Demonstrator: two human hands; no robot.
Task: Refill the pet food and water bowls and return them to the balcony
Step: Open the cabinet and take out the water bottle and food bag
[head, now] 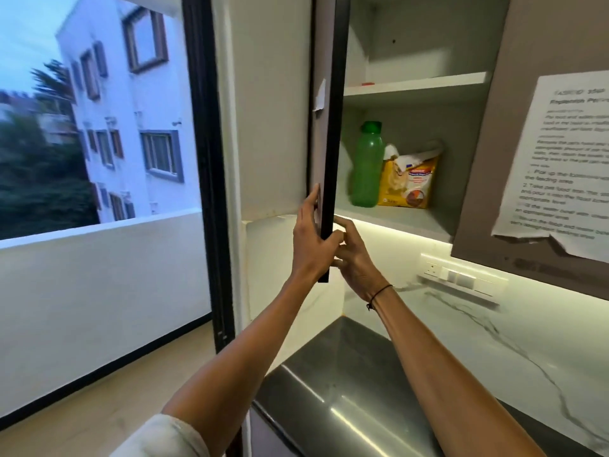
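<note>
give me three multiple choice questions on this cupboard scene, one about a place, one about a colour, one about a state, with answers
1. Where does the pet food bag stand?
A. top shelf
B. lower shelf, right of the bottle
C. countertop

2. What colour is the bottle?
A. blue
B. red
C. green

3. How is the cupboard door?
A. open, seen edge-on
B. shut
C. removed

Answers: 1 B, it stands beside the bottle on the lower shelf; 2 C, body and cap are green; 3 A, the shelves show, with the left hand and right hand at its bottom corner.

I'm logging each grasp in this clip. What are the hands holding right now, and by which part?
Both hands hold the open cabinet door by its lower edge: the left hand grips the outer face, the right hand the inner side. Bottle and food bag sit untouched.
</note>
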